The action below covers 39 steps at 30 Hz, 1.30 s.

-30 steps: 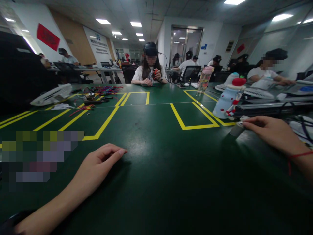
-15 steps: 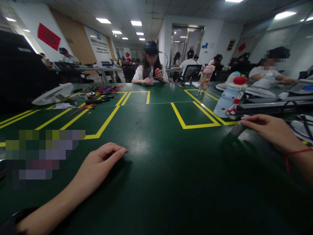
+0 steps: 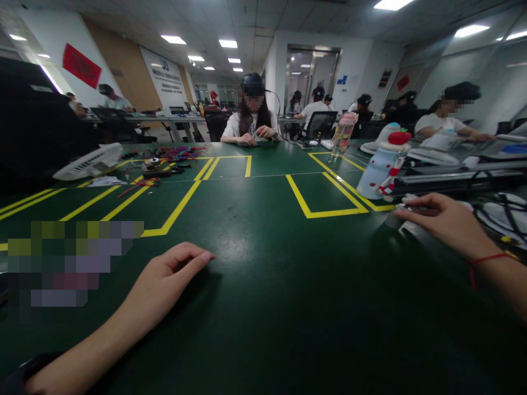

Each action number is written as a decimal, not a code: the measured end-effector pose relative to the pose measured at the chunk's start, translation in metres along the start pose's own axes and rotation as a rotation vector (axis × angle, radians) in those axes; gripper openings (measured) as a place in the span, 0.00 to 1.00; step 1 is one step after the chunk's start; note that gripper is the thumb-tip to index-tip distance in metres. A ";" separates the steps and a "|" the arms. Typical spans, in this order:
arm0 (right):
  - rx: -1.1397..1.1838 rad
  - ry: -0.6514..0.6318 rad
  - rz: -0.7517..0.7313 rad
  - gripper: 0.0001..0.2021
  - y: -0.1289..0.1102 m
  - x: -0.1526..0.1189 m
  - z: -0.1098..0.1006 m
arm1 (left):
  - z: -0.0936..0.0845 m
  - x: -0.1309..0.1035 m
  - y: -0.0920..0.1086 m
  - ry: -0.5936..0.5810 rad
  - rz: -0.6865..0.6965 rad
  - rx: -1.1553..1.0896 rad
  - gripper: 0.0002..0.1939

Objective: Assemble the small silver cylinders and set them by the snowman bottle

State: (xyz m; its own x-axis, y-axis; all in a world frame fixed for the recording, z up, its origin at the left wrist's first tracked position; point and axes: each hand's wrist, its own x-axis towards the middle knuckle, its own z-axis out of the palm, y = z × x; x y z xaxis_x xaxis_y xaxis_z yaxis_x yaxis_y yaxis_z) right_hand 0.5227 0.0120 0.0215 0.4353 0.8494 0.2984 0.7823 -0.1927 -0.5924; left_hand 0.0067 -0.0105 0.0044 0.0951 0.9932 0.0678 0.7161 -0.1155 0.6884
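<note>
- Since the earlier frames, the co-worker (image 3: 235, 125) opposite has lowered a raised hand to the table, and the red item it held has gone from sight; the right hand (image 3: 448, 219) has shifted slightly inward.
- Right hand: I see thumb and fingers clamped on the upper part of a small grey cylinder (image 3: 395, 220). The cylinder is at the right side of the table, near the blue bottle (image 3: 373, 173); it appears tilted, but its lower end is too dim for me to confirm contact with the surface.
- Left hand (image 3: 175, 269): at left of centre, fingers loosely curled, thumb apart from the palm, nothing visible in its grasp.
- Work surface: dark green table (image 3: 267, 302), dull sheen near the middle, a seam running across, yellow tape (image 3: 298, 197) marking angular outlines.
- Surface, far left: I note tangled wires (image 3: 181, 152) and a white slatted unit (image 3: 88, 162).
- Surface, right: pink-topped bottle (image 3: 343, 140) beyond the blue one; black cables (image 3: 504, 214) beyond the right hand.
- Room: ceiling lights (image 3: 173, 39), red wall panel (image 3: 81, 65), glass doors (image 3: 310, 71), other people seated behind.
</note>
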 end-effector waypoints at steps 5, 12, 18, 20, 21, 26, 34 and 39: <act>-0.053 0.070 -0.046 0.25 -0.008 -0.009 0.011 | -0.001 0.001 -0.002 -0.022 0.004 -0.010 0.16; 0.901 -0.722 0.245 0.19 -0.109 -0.091 0.053 | 0.013 -0.002 0.028 -0.195 0.219 0.050 0.16; 1.391 -1.295 0.467 0.12 -0.170 -0.148 0.092 | 0.040 -0.018 0.077 -0.108 0.576 -0.100 0.21; 1.415 -1.329 0.507 0.14 -0.174 -0.152 0.098 | 0.042 -0.019 0.082 -0.074 0.589 -0.120 0.18; 1.411 -1.336 0.527 0.15 -0.174 -0.153 0.100 | 0.043 -0.020 0.082 -0.065 0.589 -0.116 0.18; 1.383 -1.283 0.505 0.16 -0.169 -0.154 0.098 | 0.041 -0.021 0.077 -0.080 0.595 -0.065 0.19; 0.875 -0.627 -0.461 0.15 -0.165 -0.146 0.102 | 0.040 -0.011 0.075 -0.082 0.496 -0.095 0.10; 0.808 -0.632 -0.513 0.21 -0.164 -0.151 0.114 | 0.046 -0.003 0.077 -0.103 0.428 -0.164 0.07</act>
State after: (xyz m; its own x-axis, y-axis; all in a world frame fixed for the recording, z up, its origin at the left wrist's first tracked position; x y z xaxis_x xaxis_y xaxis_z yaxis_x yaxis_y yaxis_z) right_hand 0.2775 -0.0289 -0.0119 -0.3327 0.8756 0.3502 0.1884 0.4255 -0.8851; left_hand 0.0935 -0.0231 0.0238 0.4322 0.8491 0.3037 0.4795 -0.5016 0.7201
